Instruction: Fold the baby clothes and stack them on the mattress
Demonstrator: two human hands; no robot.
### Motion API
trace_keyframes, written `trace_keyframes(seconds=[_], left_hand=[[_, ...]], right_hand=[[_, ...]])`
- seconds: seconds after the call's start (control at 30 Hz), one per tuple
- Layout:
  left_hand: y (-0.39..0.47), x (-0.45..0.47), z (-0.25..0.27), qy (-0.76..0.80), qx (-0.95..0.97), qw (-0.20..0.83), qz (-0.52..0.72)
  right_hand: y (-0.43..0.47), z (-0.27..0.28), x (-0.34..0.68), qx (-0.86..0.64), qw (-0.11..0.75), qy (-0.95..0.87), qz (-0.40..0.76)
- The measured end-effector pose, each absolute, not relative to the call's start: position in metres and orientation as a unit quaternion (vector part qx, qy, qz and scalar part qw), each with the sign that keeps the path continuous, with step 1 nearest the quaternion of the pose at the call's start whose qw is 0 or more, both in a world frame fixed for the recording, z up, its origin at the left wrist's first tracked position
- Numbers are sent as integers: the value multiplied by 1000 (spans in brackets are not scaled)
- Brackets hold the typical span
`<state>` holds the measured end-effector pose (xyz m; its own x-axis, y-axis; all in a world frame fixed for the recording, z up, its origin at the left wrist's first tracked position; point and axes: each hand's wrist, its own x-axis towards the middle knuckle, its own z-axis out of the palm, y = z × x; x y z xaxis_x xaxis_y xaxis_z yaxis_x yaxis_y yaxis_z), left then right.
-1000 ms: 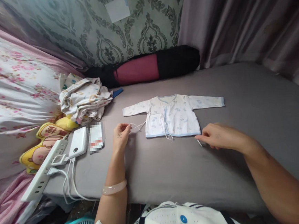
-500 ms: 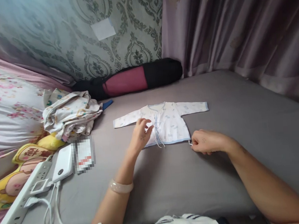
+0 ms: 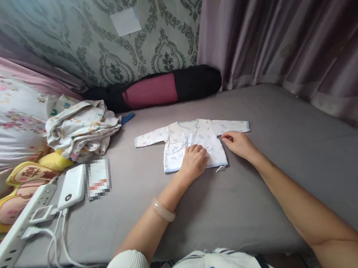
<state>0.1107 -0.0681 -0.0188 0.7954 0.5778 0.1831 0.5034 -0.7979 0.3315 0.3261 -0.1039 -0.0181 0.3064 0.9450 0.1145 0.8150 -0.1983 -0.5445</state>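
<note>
Baby shirt flat mid-bed, sleeves spanning left-right, neck toward wall. Left hand flat, open, pressing hem; right hand loosely open, fingertips on sleeve seam, gripping nothing.

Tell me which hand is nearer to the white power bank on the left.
Left. The left hand rests on the baby shirt's lower front, on the side toward the power bank; the right hand sits at the shirt's far edge, farther away.

You have one baby shirt spread on the bed, with two hands on it: left and right. Beside it lie one heap of clothes, one power bank, one power strip, one bolster and two yellow cushions.
</note>
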Motion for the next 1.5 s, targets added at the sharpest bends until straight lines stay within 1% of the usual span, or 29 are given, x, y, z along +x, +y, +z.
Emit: trace_keyframes(seconds=[0.07, 0.17, 0.4, 0.5, 0.63, 0.73, 0.8, 0.87, 0.93, 1.0, 1.1, 1.27, 1.5], left_hand=[[-71, 122, -21, 275, 941, 135, 141], [-75, 137, -27, 259, 947, 130, 141], [-81, 144, -47, 279, 949, 76, 122], [-82, 143, -53, 274, 953, 62, 115], [-81, 145, -52, 268, 952, 74, 131], [-79, 142, -43, 281, 941, 99, 162], [-75, 136, -37, 343, 914, 96, 195], [-69, 128, -35, 422, 877, 67, 218], [-64, 120, -38, 474, 855, 39, 207], [-60, 115, -46, 501, 848, 32, 169], [-60, 113, -56, 520, 844, 38, 128], [-63, 115, -56, 520, 845, 47, 119], [-63, 115, -52, 526, 841, 68, 106]], right_hand=[[-92, -24, 334, -761, 215, -611, 48], [-80, -26, 337, -736, 154, -659, -4], [-68, -26, 342, -707, 54, -704, -46], [-65, -25, 348, -694, 35, -717, -55], [-61, -19, 345, -702, 16, -711, -47], [-58, -17, 328, -705, 23, -706, -56], [-56, -21, 309, -687, 57, -723, -41], [-55, -29, 289, -657, 86, -749, 2], [-53, -39, 272, -638, 91, -763, 40], [-51, -48, 260, -650, 87, -752, 57], [-42, -54, 254, -694, 74, -712, 75], [-11, -53, 257, -744, 49, -661, 79], [22, -55, 261, -779, 75, -621, 31]])
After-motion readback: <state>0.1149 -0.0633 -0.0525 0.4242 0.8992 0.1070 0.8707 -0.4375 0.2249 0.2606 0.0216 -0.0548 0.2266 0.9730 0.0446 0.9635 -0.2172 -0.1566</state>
